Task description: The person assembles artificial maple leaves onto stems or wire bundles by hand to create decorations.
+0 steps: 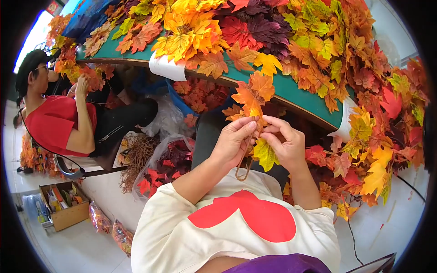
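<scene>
The leaves (253, 93) look like thin matt cloth with printed veins, in orange, yellow and dark red, and the stem (243, 168) below the hands looks like a thin brown wire or plastic loop. The table (296, 93) has a smooth matt green top with a pale wood-like edge. The bag (166, 154) is clear glossy plastic, the box (66, 214) is plain brown cardboard, and the shirt (182, 227) is soft cream cloth.

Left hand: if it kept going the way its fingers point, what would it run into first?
The left hand points right, toward the leaf sprig it pinches; just beyond lie the right hand's fingertips. It would likely meet the sprig's stem at once, then those fingertips, though depth is hard to judge.
</scene>
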`<state>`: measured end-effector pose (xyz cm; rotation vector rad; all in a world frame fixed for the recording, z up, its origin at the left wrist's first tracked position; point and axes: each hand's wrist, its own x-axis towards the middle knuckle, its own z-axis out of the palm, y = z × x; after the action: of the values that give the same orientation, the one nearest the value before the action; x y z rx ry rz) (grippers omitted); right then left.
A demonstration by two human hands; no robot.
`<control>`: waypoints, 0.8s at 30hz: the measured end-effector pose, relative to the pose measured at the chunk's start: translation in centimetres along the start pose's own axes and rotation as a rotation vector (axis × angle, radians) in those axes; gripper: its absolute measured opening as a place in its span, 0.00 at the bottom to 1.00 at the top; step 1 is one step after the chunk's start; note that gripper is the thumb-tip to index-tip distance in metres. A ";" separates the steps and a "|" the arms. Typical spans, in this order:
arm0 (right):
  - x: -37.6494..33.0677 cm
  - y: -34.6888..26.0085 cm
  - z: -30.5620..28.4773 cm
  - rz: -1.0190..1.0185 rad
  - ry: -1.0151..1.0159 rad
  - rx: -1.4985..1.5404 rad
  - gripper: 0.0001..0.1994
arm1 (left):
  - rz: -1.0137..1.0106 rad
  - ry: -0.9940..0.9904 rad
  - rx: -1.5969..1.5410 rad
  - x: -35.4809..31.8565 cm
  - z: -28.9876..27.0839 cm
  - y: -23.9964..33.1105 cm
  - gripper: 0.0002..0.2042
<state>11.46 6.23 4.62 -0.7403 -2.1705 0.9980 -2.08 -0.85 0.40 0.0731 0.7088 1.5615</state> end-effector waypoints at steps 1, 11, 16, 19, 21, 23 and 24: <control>-0.2 -0.1 0.2 0.095 0.023 0.094 0.17 | -0.003 0.000 0.001 0.0 0.1 0.0 0.09; -0.3 0.1 0.3 0.133 0.035 0.153 0.13 | -0.008 0.013 0.016 -0.3 0.1 -0.1 0.07; -0.5 0.2 0.1 0.087 0.037 0.104 0.12 | -0.007 -0.007 0.015 -0.3 0.1 -0.2 0.07; -0.6 0.3 0.3 0.076 0.058 0.117 0.12 | 0.003 0.006 0.015 -0.4 0.3 -0.2 0.07; -0.7 0.2 0.3 0.094 0.070 0.128 0.11 | -0.007 0.014 0.010 -0.4 0.3 -0.2 0.07; -0.7 0.3 0.3 0.094 0.064 0.122 0.11 | -0.008 0.009 0.009 -0.4 0.2 -0.3 0.07; -0.8 0.4 0.3 0.093 0.059 0.115 0.11 | -0.009 0.004 0.008 -0.4 0.1 -0.3 0.07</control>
<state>11.82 5.73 3.91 -0.8118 -2.0263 1.1241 -1.68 -1.17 0.47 0.0720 0.7179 1.5505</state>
